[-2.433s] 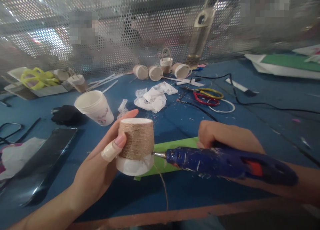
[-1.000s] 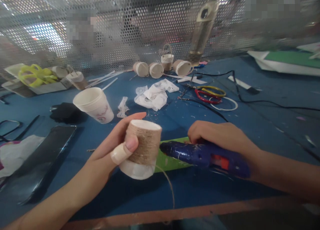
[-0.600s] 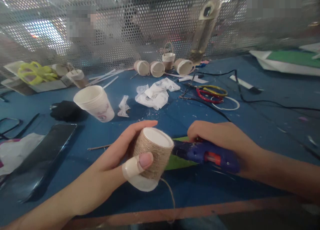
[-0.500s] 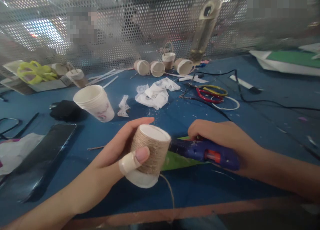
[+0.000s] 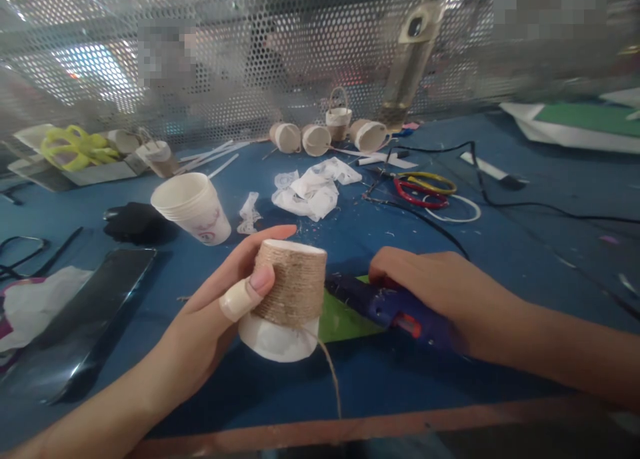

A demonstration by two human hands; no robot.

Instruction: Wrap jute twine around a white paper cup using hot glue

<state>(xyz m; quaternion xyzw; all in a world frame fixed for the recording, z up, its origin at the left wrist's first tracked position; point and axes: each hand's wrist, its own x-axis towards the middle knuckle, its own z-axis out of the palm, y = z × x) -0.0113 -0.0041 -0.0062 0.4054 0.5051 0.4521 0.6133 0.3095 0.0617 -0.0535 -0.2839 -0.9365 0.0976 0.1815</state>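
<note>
Twine-wrapped white paper cup (image 5: pixel 279 344) in my left hand (image 5: pixel 207 316), dark blue plastic glue gun (image 5: pixel 386 310) in my right hand (image 5: pixel 425 282).
Toward seven o'clock in my view, I hold the cup narrower end up, leaning slightly toward one o'clock; even rows of tan twine (image 5: pixel 295 286) cover its upper part, leaving a bare white band below. From the wrap's lower edge, a loose strand (image 5: pixel 332 372) curves down toward five o'clock. At the cup's three o'clock, my glue gun, red-patched on its side, points its dark nose toward ten o'clock; whether they touch I cannot tell.
</note>
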